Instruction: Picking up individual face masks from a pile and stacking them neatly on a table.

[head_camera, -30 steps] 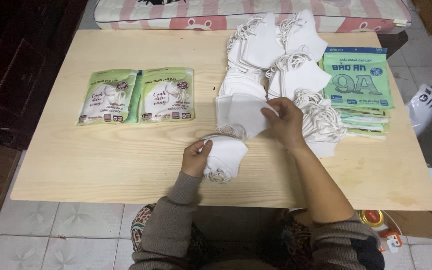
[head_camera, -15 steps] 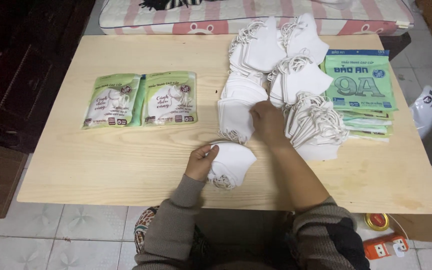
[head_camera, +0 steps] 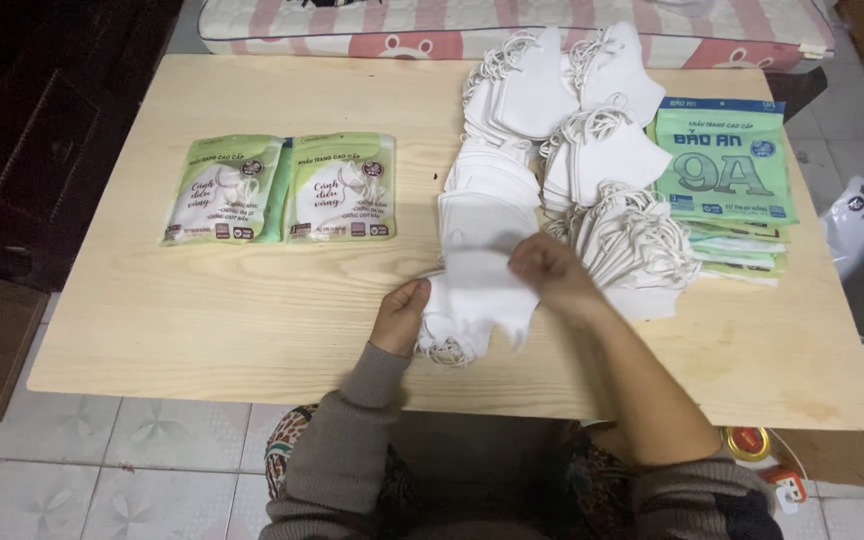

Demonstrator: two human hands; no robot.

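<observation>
L hand [head_camera: 399, 315] sits near the front edge of the tabletop [head_camera: 252, 330], fingers curled and pinching the left side of a small stack of white masks [head_camera: 472, 305]. R hand [head_camera: 547, 265] is just beside it, fingers closed on the top mask's upper right edge, laying it on the stack. That stack lies flat btw the two hands, ear loops spilling out at its lower left.

Right behind the hands: loose white masks in heaps [head_camera: 552, 130], fanned and overlapping, w/ tangled elastic loops; one heap [head_camera: 637, 245] touches the R wrist area. Right of those, a pile of green flat bags [head_camera: 722, 160], more edges showing beneath it. Well apart on the left, two filled light-green packets [head_camera: 282, 188] lie side by side, touching.

Risks, as I judge: loops on the heap by the R forearm could snag the sleeve and drag masks off the pile. The pinched stack looks uneven, so a loose L grip may let it slide or fan out. The stack is also close to the tabletop's front edge, so a nudge could drop pieces.

Hard to tell: how many masks are in the held stack; R fingertips are hidden by the hand's back. The mask heaps blur into each other. A striped mattress edge [head_camera: 452, 25] is cut off at top.
</observation>
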